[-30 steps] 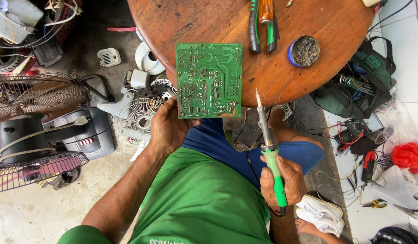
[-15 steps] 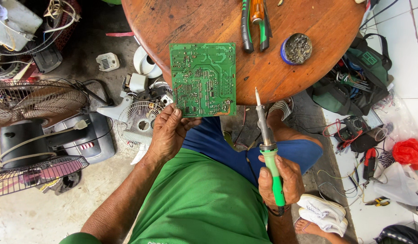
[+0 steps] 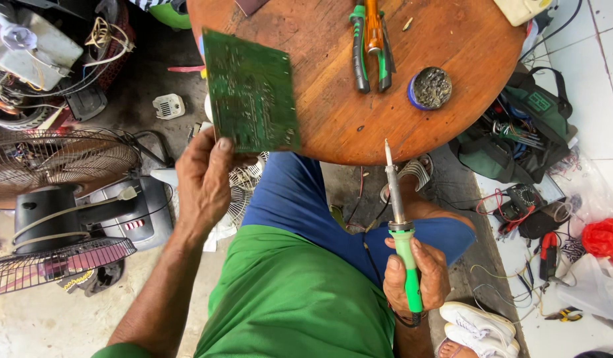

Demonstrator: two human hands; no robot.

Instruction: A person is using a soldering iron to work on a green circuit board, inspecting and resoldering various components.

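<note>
My left hand [image 3: 203, 179] grips the lower edge of a green circuit board [image 3: 252, 93], held tilted above the left edge of a round wooden table [image 3: 333, 113]. My right hand [image 3: 416, 275] holds a soldering iron [image 3: 402, 235] by its green handle over my lap, tip pointing up toward the table's near rim, apart from the board. On the table lie green-handled pliers [image 3: 358, 46], an orange-handled tool [image 3: 374, 30] and a round tin of dull solder residue [image 3: 429, 88].
Dismantled fans [image 3: 51, 199] and tangled wires crowd the floor at the left. A green tool bag [image 3: 518, 129], a multimeter [image 3: 518, 199], a red bag [image 3: 605, 238] and loose tools lie at the right. White shoes [image 3: 479, 325] sit near my right knee.
My left hand has lifted the circuit board and swung it to the left, tilting it off the table's middle. My right hand keeps the soldering iron in about the same place.
</note>
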